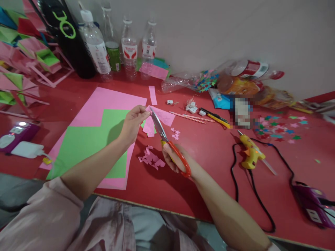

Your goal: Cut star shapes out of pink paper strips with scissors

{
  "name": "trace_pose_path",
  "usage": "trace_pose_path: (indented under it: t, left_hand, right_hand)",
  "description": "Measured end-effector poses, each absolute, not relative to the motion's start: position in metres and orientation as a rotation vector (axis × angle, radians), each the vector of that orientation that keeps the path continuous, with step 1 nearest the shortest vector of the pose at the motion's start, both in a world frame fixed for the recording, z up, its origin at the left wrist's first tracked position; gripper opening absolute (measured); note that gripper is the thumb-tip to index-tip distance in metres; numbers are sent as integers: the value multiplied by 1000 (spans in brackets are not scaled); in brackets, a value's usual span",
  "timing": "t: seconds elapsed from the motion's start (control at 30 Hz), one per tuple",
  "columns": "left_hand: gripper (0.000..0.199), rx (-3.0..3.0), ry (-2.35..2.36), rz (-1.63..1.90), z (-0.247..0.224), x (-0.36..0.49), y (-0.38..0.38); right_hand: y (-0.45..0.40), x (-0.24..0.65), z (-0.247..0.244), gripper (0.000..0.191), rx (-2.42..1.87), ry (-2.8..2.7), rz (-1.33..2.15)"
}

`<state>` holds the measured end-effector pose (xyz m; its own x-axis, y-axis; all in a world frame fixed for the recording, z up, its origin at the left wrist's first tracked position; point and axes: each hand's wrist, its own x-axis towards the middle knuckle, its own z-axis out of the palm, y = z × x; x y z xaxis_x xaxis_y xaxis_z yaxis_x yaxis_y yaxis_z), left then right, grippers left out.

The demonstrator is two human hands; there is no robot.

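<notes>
My left hand (133,123) pinches a small piece of pink paper (148,108) between thumb and fingertips. In my right hand (174,158) are scissors (180,157) with red and yellow handles, their blade tips touching or very near that paper. Below the hands lie pink paper scraps (151,159), one with a star-shaped cutout. Small pink paper stars (175,134) rest right of the blades. Pink strips and a larger pink piece (164,116) lie just behind the blades. Green paper (89,150) on pink sheets (86,108) spreads under my left forearm.
Bottles (129,52) and a black flask (75,45) stand along the wall. Pink and green paper models (39,59) crowd the left. A yellow glue gun (251,151) with a black cord (235,174) lies right, near colourful stars (282,127). Purple power strips (24,134) sit at both sides.
</notes>
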<state>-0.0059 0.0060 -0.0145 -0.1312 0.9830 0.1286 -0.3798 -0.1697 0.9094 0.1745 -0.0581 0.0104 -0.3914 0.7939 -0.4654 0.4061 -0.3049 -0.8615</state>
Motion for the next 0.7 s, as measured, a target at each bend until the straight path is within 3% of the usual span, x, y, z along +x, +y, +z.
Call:
trace_pose_path:
  t: [0.7]
  left_hand:
    - [9,949,829,1552,-13,-5,5]
  right_hand:
    - [-58,175,10,54,-1507,-1603,1722]
